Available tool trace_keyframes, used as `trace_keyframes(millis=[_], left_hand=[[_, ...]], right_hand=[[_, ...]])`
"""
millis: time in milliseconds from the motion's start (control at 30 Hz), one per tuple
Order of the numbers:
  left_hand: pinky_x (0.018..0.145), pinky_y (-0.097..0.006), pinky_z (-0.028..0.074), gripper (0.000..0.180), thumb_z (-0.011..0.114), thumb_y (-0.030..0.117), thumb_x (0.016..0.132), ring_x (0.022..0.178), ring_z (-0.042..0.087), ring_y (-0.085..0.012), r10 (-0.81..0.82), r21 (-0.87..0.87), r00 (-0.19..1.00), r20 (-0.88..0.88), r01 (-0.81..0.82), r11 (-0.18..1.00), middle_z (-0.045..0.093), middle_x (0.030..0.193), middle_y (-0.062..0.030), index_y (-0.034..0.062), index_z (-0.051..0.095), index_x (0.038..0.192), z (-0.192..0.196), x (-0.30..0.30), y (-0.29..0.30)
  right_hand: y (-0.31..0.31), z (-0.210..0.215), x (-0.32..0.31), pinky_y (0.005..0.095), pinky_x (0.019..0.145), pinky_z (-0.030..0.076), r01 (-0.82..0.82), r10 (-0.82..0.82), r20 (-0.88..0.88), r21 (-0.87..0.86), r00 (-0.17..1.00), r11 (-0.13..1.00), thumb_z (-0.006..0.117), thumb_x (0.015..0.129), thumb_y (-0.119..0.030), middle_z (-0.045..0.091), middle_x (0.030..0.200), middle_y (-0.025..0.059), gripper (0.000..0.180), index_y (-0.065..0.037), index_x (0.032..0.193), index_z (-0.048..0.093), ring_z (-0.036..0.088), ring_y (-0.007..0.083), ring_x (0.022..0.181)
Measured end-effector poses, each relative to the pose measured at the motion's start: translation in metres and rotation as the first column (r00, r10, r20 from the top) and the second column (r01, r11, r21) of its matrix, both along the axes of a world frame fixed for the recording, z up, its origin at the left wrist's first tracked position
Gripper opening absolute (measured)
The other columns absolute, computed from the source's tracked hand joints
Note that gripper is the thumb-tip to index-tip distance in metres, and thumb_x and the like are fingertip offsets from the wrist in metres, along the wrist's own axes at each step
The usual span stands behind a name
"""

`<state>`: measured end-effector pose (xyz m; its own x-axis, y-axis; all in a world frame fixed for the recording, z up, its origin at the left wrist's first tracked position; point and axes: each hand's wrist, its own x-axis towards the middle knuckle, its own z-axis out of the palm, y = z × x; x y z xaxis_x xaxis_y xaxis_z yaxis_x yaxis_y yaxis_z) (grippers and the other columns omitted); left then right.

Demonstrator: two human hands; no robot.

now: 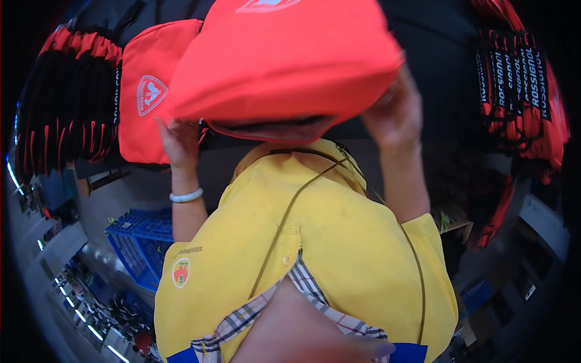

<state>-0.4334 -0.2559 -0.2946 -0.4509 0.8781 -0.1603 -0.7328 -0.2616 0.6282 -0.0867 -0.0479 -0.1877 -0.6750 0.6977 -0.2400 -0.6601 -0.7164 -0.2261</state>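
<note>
A large red fabric bag (290,60) is raised in front of me, its far part cut off by the upper picture edge. Along its near side a dark opening shows. My left hand (180,142) grips the near left corner, with the fingers partly hidden by the cloth. At the bag's right side my right hand (393,115), slightly blurred, is closed on the edge, its fingertips behind the fabric. Another red bag (140,130) with a pale shield-shaped emblem lies flat on the dark table just beyond my left hand.
Several black-and-red bags stand packed in a row (69,103) at the left. Another stack (511,85) with white lettering is at the right. The dark table surface (445,91) spreads behind the raised bag. Below the table at left is a blue plastic crate (142,242).
</note>
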Motion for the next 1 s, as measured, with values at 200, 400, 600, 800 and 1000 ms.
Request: trace_keyframes(millis=[200,400,600,800,1000], left_hand=[[0.102,-0.043,0.038,0.037,0.080,0.017,0.072,0.111,0.054,-0.0294,-0.303,-0.408,-0.596,-0.744,0.047,0.912,0.062,0.113,-0.0152,0.0037,0.066,0.104,0.109,0.036,0.062],[0.079,-0.036,0.049,0.013,0.074,0.005,0.076,0.083,0.063,-0.0275,-0.117,-0.151,-0.272,-0.955,0.108,0.983,0.066,0.082,-0.0111,0.0007,0.068,0.087,0.147,0.014,0.085],[0.069,-0.024,0.049,0.023,0.062,0.020,0.094,0.079,0.062,-0.0077,-0.283,-0.265,0.115,-0.952,0.150,0.952,0.068,0.084,-0.0052,-0.0023,0.067,0.100,0.215,0.020,0.108],[0.081,-0.021,0.051,0.035,0.060,0.026,0.096,0.091,0.062,-0.0065,-0.337,-0.209,0.255,-0.906,0.422,0.882,0.067,0.097,-0.0027,-0.0023,0.062,0.117,0.243,0.012,0.140],[0.069,-0.018,0.049,0.030,0.064,0.028,0.093,0.084,0.060,-0.0031,-0.366,-0.345,-0.047,-0.929,0.460,0.818,0.062,0.085,0.0018,0.0006,0.062,0.106,0.270,-0.001,0.148]], right_hand=[[0.091,0.028,0.021,0.0477,0.104,0.041,-0.002,0.016,-0.228,0.061,0.974,0.998,0.047,0.099,-0.023,0.061,0.123,0.0184,0.033,0.001,0.120,0.058,0.055,0.0305,0.118],[0.107,0.070,0.023,0.0479,0.108,0.037,0.005,-0.045,0.053,0.596,0.998,0.803,0.050,0.098,-0.029,0.062,0.119,0.0162,0.041,0.000,0.127,0.052,0.055,0.0319,0.119],[0.066,0.127,0.012,0.0250,0.063,0.044,-0.824,-0.766,0.497,0.561,0.407,-0.074,0.076,0.080,-0.014,0.061,0.073,0.0046,0.024,0.002,0.092,0.064,0.054,0.0077,0.069],[0.104,0.117,0.026,0.0199,0.057,0.036,-0.707,-0.715,0.503,0.707,0.485,0.018,0.069,0.087,-0.008,0.053,0.071,-0.0043,0.012,0.003,0.086,0.063,0.043,0.0009,0.066],[0.130,0.125,0.022,0.0188,0.060,0.037,-0.680,-0.647,0.544,0.732,0.534,0.055,0.068,0.089,-0.009,0.055,0.074,-0.0059,0.013,0.003,0.088,0.064,0.046,0.0007,0.068]])
